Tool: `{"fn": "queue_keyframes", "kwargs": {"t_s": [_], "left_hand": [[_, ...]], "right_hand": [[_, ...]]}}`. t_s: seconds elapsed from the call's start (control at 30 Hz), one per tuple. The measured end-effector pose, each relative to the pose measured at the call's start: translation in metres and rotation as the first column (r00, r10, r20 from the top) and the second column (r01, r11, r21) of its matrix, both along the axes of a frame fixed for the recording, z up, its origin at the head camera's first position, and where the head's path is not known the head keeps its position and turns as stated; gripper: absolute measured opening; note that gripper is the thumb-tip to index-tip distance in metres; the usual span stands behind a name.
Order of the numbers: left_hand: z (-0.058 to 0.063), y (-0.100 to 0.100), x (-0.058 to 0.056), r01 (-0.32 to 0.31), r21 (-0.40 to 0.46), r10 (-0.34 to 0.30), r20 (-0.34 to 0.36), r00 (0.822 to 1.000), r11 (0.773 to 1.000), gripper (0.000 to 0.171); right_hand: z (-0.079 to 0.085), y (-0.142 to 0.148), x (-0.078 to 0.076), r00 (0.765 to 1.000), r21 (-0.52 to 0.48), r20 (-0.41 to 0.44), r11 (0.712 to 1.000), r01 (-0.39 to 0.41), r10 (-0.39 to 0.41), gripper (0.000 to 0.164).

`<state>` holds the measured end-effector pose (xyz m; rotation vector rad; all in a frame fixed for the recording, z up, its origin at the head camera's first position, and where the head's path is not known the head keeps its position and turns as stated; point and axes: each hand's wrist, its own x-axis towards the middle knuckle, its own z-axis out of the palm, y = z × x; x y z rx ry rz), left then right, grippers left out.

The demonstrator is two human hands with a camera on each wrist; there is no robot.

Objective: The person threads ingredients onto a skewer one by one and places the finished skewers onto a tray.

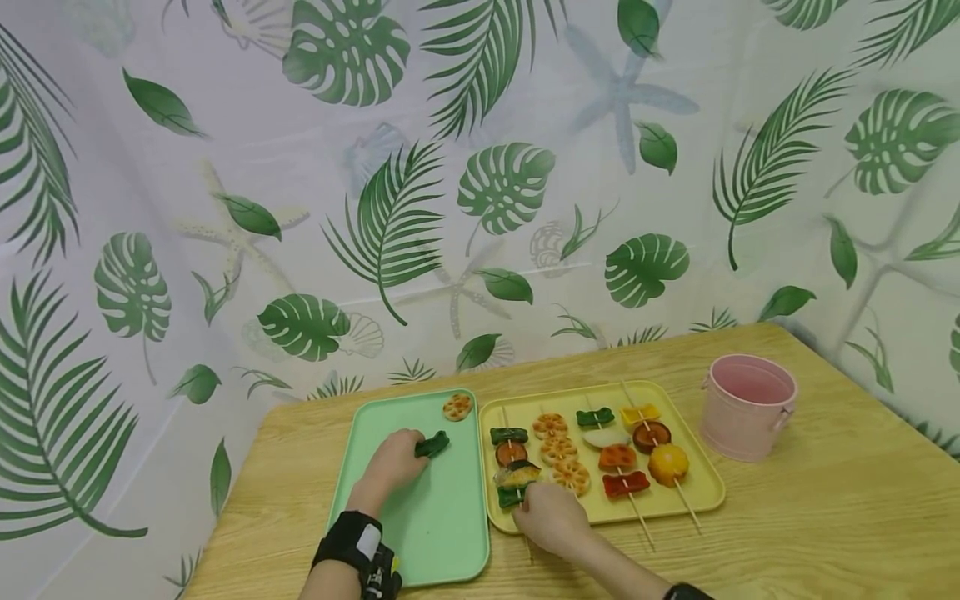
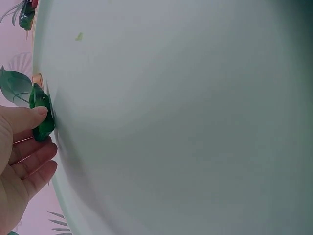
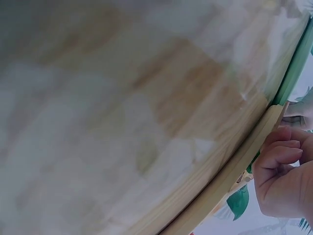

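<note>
My left hand (image 1: 396,461) is over the mint-green tray (image 1: 442,542), pinching a dark green pepper piece (image 1: 432,444) between thumb and fingers. The left wrist view shows this pepper piece (image 2: 42,110) close to the tray surface. A browned lotus root slice (image 1: 457,407) lies in that tray's far right corner. My right hand (image 1: 553,518), fingers curled, pinches the near end of the leftmost skewer (image 1: 529,550) at the yellow tray's front edge. That skewer carries green pepper pieces (image 1: 509,435), a round brown slice (image 1: 512,453) and a yellowish piece with a dark rim (image 1: 517,474).
On the yellow tray (image 1: 600,515) lie more skewers: lotus root slices (image 1: 559,450), a skewer with a red pepper piece (image 1: 626,485), and one with a yellow round piece (image 1: 668,464). A pink bucket (image 1: 742,425) stands to the right on the wooden table (image 1: 847,500). Leaf-patterned cloth (image 1: 555,308) hangs behind.
</note>
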<state>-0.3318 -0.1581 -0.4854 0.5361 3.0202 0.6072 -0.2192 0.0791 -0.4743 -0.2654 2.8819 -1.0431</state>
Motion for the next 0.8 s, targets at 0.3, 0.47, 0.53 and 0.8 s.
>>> {"fn": "queue_keyframes", "kwargs": {"t_s": [0.3, 0.47, 0.53, 0.8], "left_hand": [[0.0, 0.002, 0.0, -0.002, 0.003, 0.002, -0.001, 1.0, 1.0, 0.03], [0.002, 0.004, -0.003, 0.003, -0.012, -0.004, -0.029, 1.0, 1.0, 0.027], [0.003, 0.005, -0.003, 0.009, -0.02, -0.01, -0.044, 0.999, 1.0, 0.026], [-0.002, 0.015, -0.004, -0.058, -0.066, 0.052, -0.087, 0.995, 0.996, 0.032]], "right_hand": [[0.009, 0.005, 0.003, 0.999, -0.018, 0.037, 0.999, 0.027, -0.027, 0.034], [0.01, 0.006, 0.002, 1.0, -0.02, 0.01, 1.0, 0.019, -0.019, 0.039], [0.01, 0.006, 0.002, 1.0, -0.028, 0.001, 1.0, 0.014, -0.014, 0.043], [0.004, 0.004, 0.002, 0.999, 0.001, 0.018, 0.999, -0.033, 0.033, 0.047]]}}
